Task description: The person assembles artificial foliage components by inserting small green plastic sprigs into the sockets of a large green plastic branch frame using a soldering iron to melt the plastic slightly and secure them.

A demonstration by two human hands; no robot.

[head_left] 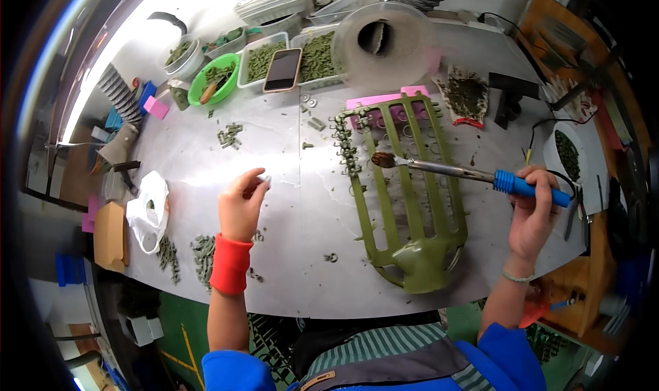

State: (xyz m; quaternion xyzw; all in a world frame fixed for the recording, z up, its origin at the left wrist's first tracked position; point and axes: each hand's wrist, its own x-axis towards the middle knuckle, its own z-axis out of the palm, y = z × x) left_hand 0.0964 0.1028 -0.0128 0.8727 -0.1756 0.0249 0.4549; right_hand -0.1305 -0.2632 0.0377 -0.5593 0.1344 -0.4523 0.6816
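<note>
My right hand [535,212] is wrapped round the blue handle of a soldering iron [446,168]. Its metal shaft points left, and the browned tip [383,160] is over the left part of an olive-green slatted frame [410,216]. Small green pieces crowd the frame's upper left bar, and thin rings show along other bars. Under its far end lies a pink block [414,90]. Left of the frame, above the table, my left hand [238,202] has its thumb and forefinger pinched together; what they hold, if anything, is too small to make out. A red wristband circles that wrist.
Tubs of green pieces [265,60], a green bowl [228,67], a phone [283,70] and a large translucent round hood [405,44] line the back. A stained glove [464,95] lies behind the frame. Small piles [204,254] and a white bag [147,209] are at left.
</note>
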